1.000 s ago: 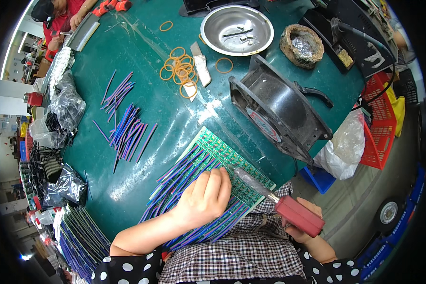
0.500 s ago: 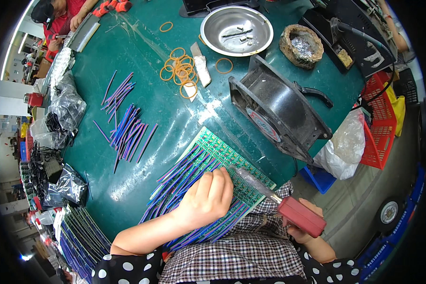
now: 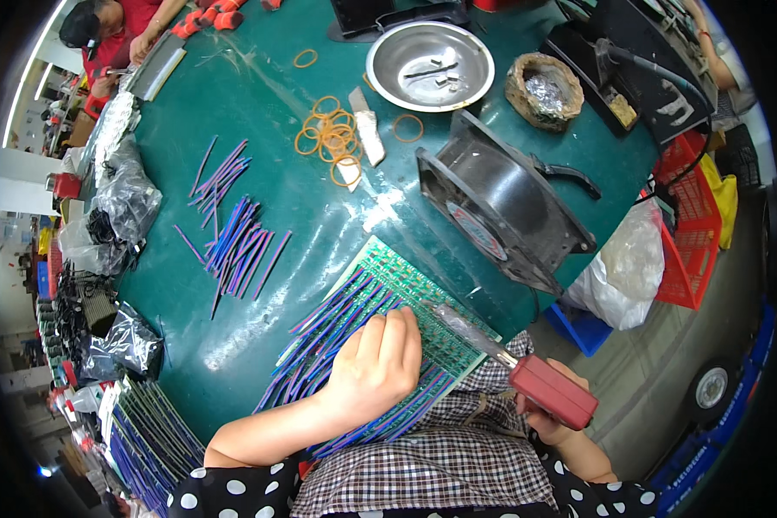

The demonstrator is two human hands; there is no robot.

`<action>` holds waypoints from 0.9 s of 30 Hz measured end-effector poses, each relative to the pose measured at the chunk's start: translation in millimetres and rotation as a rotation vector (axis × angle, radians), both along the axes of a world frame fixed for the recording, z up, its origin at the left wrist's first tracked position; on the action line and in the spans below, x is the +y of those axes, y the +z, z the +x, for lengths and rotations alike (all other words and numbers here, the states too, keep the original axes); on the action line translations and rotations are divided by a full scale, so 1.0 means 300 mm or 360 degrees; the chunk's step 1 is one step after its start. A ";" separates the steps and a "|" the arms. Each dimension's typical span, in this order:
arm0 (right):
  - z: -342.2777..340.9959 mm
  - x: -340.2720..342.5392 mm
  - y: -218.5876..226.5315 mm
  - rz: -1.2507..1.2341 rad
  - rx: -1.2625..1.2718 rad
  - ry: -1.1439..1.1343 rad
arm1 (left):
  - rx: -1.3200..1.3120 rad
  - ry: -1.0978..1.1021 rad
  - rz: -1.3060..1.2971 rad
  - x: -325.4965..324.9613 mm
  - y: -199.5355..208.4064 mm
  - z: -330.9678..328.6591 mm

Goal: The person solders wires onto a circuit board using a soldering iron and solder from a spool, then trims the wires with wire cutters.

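Note:
A green circuit board panel (image 3: 387,259) lies at the table's near edge, with rows of blue and purple wires (image 3: 306,363) fanning off it to the lower left. Over its middle, my left hand (image 3: 375,358) is closed in a pinch at the end of a wire; the fingertips partly hide it. My right hand (image 3: 544,423) grips the red block handle of a soldering iron (image 3: 554,393) at the board's right side. The iron's long metal shaft slants up leftward, its tip close to my left fingertips. Whether the tip touches the board is hard to tell.
Loose blue and purple wires (image 3: 237,246) lie left of the board. Beyond are orange rubber bands (image 3: 328,134), a steel bowl (image 3: 432,69) and a rough pot (image 3: 544,91). A black fan (image 3: 509,203) stands at the right. A co-worker (image 3: 129,34) sits far left.
The whole view has shifted slightly. Both hands and the soldering iron keep nearly the same place over the board.

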State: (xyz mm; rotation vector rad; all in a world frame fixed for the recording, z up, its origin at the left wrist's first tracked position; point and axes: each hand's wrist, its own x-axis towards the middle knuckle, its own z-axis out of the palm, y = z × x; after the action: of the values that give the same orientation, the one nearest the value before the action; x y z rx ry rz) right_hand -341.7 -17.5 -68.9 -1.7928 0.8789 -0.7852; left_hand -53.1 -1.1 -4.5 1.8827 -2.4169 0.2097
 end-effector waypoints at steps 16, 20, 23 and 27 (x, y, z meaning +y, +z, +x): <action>0.015 0.017 0.019 0.0088 -0.0012 -0.0088 | 0.0490 0.0834 -0.0186 -0.050 -0.055 0.362; -0.017 0.033 -0.014 0.0102 -0.0035 -0.0020 | 0.0104 0.0695 -0.0183 -0.067 -0.060 0.389; -0.019 0.033 -0.015 0.0177 -0.0169 -0.0031 | 0.1993 0.1148 0.0144 -0.078 -0.033 0.400; -0.019 0.054 0.000 0.0154 -0.0156 -0.0156 | 0.1544 0.1121 0.0068 -0.071 -0.048 0.409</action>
State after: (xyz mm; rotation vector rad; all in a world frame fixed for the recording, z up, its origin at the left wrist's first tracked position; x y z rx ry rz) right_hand -347.5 -1.3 -68.9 -1.6231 0.9296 -0.8711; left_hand 69.4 -22.5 -18.9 2.0647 -1.1157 -0.5880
